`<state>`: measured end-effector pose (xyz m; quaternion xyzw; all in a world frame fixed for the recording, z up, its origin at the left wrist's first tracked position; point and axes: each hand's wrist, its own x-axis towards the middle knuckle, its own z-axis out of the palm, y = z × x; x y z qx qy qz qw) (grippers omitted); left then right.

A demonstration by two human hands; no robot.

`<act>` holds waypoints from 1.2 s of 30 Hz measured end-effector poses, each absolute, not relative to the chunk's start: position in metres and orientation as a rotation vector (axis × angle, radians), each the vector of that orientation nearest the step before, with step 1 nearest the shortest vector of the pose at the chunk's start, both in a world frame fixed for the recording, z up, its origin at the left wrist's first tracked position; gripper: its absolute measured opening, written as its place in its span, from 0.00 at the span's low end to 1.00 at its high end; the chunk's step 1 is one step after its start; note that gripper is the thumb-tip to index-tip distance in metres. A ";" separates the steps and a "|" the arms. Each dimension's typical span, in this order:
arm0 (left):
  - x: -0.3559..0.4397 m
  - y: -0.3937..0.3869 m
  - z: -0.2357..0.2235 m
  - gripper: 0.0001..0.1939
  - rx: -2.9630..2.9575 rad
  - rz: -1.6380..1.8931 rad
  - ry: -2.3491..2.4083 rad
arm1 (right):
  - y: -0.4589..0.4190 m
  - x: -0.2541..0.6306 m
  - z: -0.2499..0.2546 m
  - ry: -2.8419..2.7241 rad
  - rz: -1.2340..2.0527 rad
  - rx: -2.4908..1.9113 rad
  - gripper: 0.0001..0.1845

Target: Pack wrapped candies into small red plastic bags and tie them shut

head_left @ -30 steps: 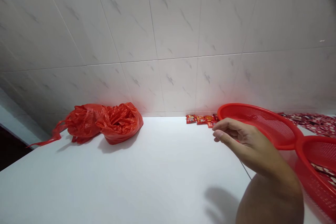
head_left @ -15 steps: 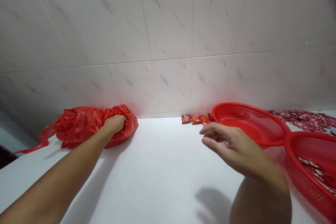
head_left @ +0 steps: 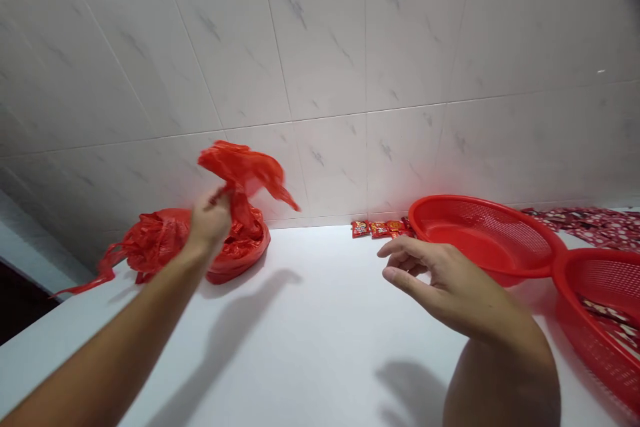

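Note:
My left hand (head_left: pixel 209 221) is closed on a thin red plastic bag (head_left: pixel 243 175) and holds it up above a heap of crumpled red plastic bags (head_left: pixel 150 243) by the tiled wall. My right hand (head_left: pixel 434 275) hovers over the white counter (head_left: pixel 310 320) with its fingers loosely curled and apart, holding nothing. It is just left of a red mesh basket (head_left: pixel 484 235).
A second red mesh basket (head_left: pixel 600 310) with dark red packets in it sits at the right edge. Several small red sachets (head_left: pixel 381 229) lie against the wall. More patterned red packets (head_left: pixel 595 221) are spread at the far right. The counter's left edge drops to a dark gap.
My left arm came into view, reached into the bag heap, gripped one bag and lifted it. My right hand drifted slightly left and stayed empty.

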<state>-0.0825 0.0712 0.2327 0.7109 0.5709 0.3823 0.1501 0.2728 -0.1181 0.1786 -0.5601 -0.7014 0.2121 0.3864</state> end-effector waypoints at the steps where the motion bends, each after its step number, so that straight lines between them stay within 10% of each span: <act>1: -0.070 0.060 0.216 0.35 1.958 1.239 1.569 | -0.119 0.272 0.180 -1.792 0.557 -1.445 0.13; 5: -0.023 0.011 0.128 0.23 1.465 1.189 1.043 | -0.112 0.267 0.180 -1.770 0.607 -1.517 0.18; 13: 0.010 -0.021 0.030 0.07 0.597 1.095 0.763 | -0.073 0.245 0.159 -1.912 0.743 -1.695 0.58; 25: -0.029 0.008 0.003 0.17 0.357 1.019 0.518 | -0.019 0.242 0.125 -1.776 0.698 -2.026 0.37; 36: -0.023 0.021 0.003 0.10 0.756 1.256 1.266 | -0.021 0.259 0.129 -1.461 0.399 -1.837 0.14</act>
